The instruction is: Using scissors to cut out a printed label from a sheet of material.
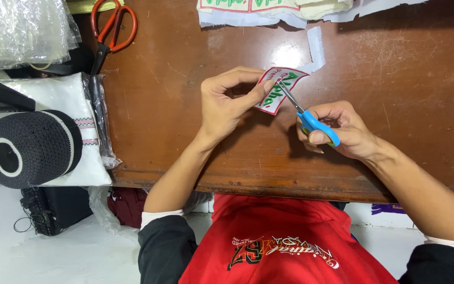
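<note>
Just white label (279,89), red-green print

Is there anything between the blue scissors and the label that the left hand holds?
Nothing visible. The scissors in the right hand already meet the label, pinched in the left hand; blades are at its edge.

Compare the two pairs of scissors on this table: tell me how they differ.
The orange scissors are larger, with long orange loop handles; the blue scissors are small with blue grips. The orange scissors lie untouched at the table's far left corner; the blue scissors are held in the right hand, blades at the label that the left hand pinches. Both have metal blades.
</note>
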